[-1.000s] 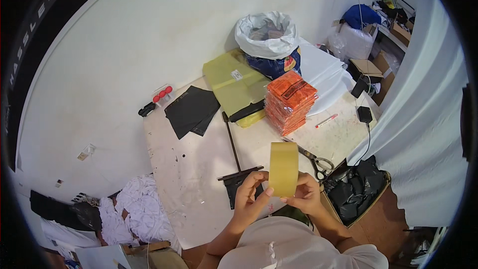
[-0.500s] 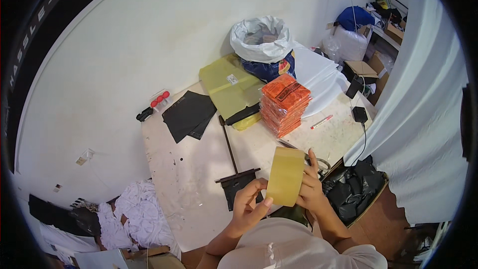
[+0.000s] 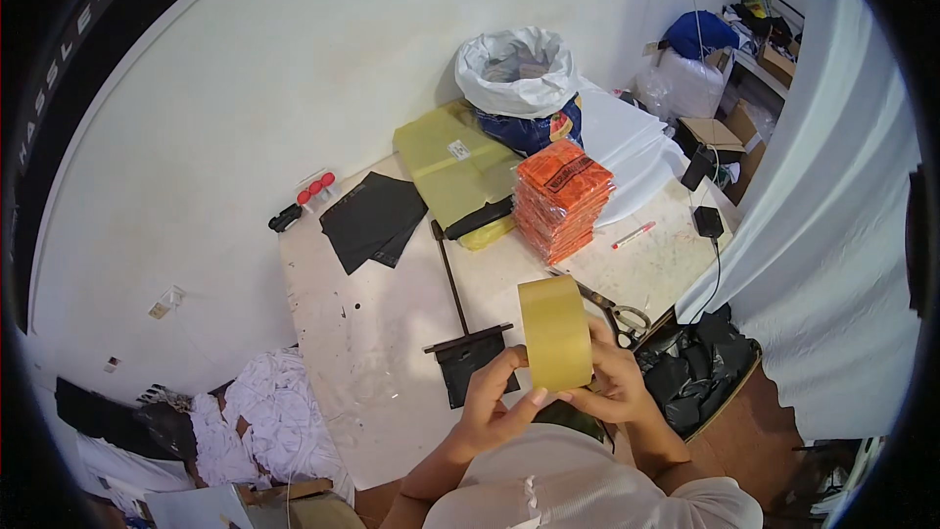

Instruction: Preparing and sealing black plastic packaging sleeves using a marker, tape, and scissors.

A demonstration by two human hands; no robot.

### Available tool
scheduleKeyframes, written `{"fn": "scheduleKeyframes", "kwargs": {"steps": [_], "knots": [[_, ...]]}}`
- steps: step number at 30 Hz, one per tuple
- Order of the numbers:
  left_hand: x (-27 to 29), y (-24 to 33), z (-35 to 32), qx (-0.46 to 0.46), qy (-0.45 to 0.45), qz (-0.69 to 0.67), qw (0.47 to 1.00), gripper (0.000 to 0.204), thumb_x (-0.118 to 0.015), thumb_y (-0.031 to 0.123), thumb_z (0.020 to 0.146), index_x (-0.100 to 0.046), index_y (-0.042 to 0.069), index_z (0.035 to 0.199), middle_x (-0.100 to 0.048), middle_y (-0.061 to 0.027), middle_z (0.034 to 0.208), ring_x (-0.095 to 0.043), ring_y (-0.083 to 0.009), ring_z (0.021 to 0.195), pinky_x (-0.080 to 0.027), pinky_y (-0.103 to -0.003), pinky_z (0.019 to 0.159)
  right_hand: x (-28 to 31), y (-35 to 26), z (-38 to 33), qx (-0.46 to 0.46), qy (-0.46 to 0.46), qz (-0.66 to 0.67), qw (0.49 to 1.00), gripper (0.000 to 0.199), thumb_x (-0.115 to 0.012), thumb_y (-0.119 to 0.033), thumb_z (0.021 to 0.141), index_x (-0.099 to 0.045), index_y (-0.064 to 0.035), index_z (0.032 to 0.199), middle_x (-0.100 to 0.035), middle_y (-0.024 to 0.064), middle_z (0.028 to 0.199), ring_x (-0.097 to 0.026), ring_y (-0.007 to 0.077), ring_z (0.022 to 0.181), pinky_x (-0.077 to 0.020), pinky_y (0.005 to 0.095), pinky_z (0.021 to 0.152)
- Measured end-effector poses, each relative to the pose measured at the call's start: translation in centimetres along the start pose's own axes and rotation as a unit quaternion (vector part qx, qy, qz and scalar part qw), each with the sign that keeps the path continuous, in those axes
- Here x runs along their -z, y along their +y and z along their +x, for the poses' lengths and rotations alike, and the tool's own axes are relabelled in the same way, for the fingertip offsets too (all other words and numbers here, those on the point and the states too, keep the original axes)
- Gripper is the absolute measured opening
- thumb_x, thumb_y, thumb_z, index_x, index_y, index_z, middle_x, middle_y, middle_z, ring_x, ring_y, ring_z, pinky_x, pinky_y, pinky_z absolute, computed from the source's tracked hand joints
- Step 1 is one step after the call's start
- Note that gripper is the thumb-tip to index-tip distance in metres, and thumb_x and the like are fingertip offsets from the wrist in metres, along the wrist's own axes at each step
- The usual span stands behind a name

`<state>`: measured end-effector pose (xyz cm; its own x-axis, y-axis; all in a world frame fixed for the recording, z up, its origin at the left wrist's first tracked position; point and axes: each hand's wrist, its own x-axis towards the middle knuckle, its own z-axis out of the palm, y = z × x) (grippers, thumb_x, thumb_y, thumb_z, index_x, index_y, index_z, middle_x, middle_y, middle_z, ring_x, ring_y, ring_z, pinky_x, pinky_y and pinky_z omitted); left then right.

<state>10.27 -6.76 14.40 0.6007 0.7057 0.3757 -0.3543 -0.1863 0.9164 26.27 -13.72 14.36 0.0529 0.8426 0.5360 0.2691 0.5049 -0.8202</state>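
Between my two hands, raised over the table's near edge, is a wide roll of yellowish packing tape (image 3: 556,338), its broad outer face turned up. My left hand (image 3: 495,402) pinches the roll's lower left edge with thumb and fingers. From the other side, my right hand (image 3: 612,380) grips it, thumb at the bottom and fingers partly behind. Scissors (image 3: 629,320) lie just beyond my right hand, partly covered by the tape. Left of the roll, a black bar with a long rod (image 3: 450,279) lies across a flat black packet (image 3: 468,372).
A stack of orange packets (image 3: 563,201) stands mid-table before a white-lined sack (image 3: 519,78). Around it are yellow plastic packaging (image 3: 446,152), black sheets (image 3: 370,220), a pen (image 3: 634,235) and a black adapter (image 3: 707,223). A box of black bags (image 3: 697,382) sits at the right.
The tape roll has shifted slightly left and up and turned a little. My right thumb now shows at its lower edge, and more of the scissors is visible.
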Motion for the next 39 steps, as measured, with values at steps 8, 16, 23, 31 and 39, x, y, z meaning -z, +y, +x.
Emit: {"fn": "scheduleKeyframes", "kwargs": {"steps": [8,16,23,31,39], "knots": [[0.1,0.8,0.2,-0.069,-0.006,0.11,0.992,0.01,-0.056,0.006,0.076,-0.054,-0.003,0.082,-0.056,-0.0115,0.074,-0.055,-0.0202,0.066,-0.043,-0.026,0.063,-0.4,0.3,-1.1,-0.001,-0.003,0.054,0.999,0.039,-0.067,0.004,0.068,-0.058,0.0034,0.106,-0.061,0.017,0.1,-0.058,0.0321,0.096,-0.0408,0.0391,0.089],[0.1,0.9,0.4,-0.079,-0.015,0.118,0.99,0.01,-0.056,0.005,0.075,-0.054,-0.003,0.08,-0.056,-0.0111,0.071,-0.055,-0.0205,0.062,-0.043,-0.025,0.059,-0.5,1.3,-2.0,0.004,0.012,0.078,0.997,0.037,-0.068,0.005,0.069,-0.058,0.0038,0.104,-0.062,0.0135,0.098,-0.06,0.0221,0.09,-0.0433,0.0304,0.08],[-0.2,1.4,0.4,-0.046,-0.002,0.111,0.993,0.011,-0.057,0.003,0.075,-0.055,-0.004,0.083,-0.057,-0.011,0.073,-0.056,-0.0165,0.065,-0.044,-0.024,0.061,-1.1,1.0,-1.9,-0.073,0.041,0.191,0.978,0.033,-0.069,0.003,0.072,-0.058,0.0051,0.103,-0.063,0.0102,0.096,-0.061,0.0163,0.086,-0.0468,0.0273,0.076],[-1.2,1.0,0.5,0.028,0.038,0.008,0.999,0.01,-0.055,0.0,0.08,-0.055,-0.006,0.087,-0.059,-0.0083,0.081,-0.054,-0.0105,0.074,-0.043,-0.023,0.072,-1.0,1.7,-2.1,-0.066,0.049,0.219,0.972,0.037,-0.063,0.01,0.073,-0.055,0.0046,0.109,-0.057,0.014,0.108,-0.053,0.0205,0.1,-0.0372,0.0316,0.089],[-1.5,0.8,0.6,0.074,0.022,-0.085,0.993,0.01,-0.055,0.002,0.083,-0.054,-0.006,0.089,-0.056,-0.0036,0.085,-0.049,-0.0087,0.081,-0.039,-0.023,0.078,-1.3,2.1,-2.7,-0.077,0.076,0.25,0.962,0.037,-0.063,0.011,0.073,-0.055,0.0042,0.109,-0.057,0.013,0.109,-0.051,0.0207,0.104,-0.0362,0.0317,0.091]]}}
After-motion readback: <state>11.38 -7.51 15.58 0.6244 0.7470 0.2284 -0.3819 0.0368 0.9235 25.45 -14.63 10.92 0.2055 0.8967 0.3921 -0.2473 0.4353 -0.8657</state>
